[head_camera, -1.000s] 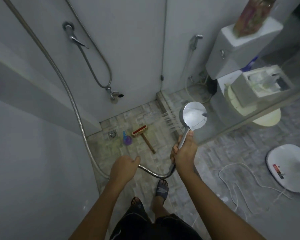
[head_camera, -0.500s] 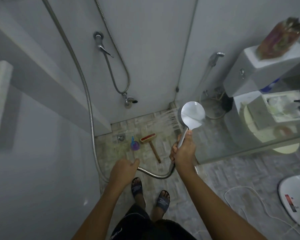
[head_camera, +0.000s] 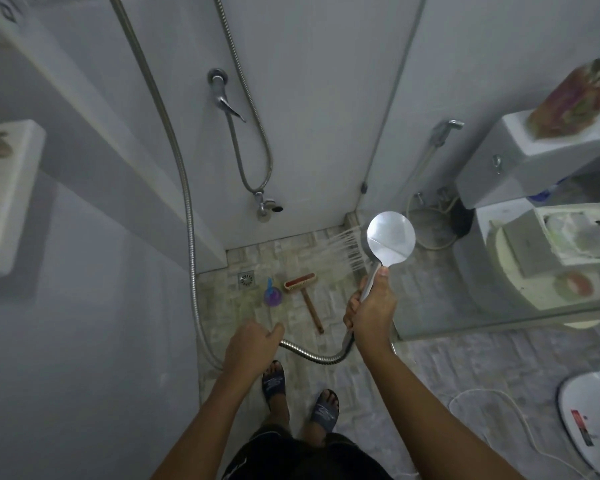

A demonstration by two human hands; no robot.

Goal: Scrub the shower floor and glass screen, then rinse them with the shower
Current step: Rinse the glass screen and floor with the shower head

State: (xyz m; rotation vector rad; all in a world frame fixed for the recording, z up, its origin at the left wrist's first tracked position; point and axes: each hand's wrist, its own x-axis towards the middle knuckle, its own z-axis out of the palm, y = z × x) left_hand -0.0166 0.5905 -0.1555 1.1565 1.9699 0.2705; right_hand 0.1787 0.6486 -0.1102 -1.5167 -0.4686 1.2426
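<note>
Grey walls all round, dim light, patchy tile on the shower floor point(head_camera: 291, 258) straight ahead at twelve o'clock. My right hand point(head_camera: 373, 306) has a clenched grip on the handle of the shower head point(head_camera: 391, 239), up at one o'clock. Water's fanning out of it toward ten o'clock, away from the glass screen point(head_camera: 440, 292) on my right. My left hand point(head_camera: 253, 344), low at eleven o'clock, is closed round the hose point(head_camera: 312, 353), which loops between both hands.

The scrub brush point(head_camera: 303, 289) and a small purple thing point(head_camera: 273, 295) lie on the tile near the drain point(head_camera: 246, 279). I reckon this is the rinse, floor first.

Trouble spots: I'm in sandals on wet tile, so one careless step could slip. That hose loop hangs just beside the brush handle and could snag it. Swing the spray past the screen's edge and I'd soak the white cable point(head_camera: 520, 420) at four o'clock.

What I can't read: the head's face is turned away, where the water lands is murky, and whether the glass carries suds is beyond me. The purple thing I can't identify.
</note>
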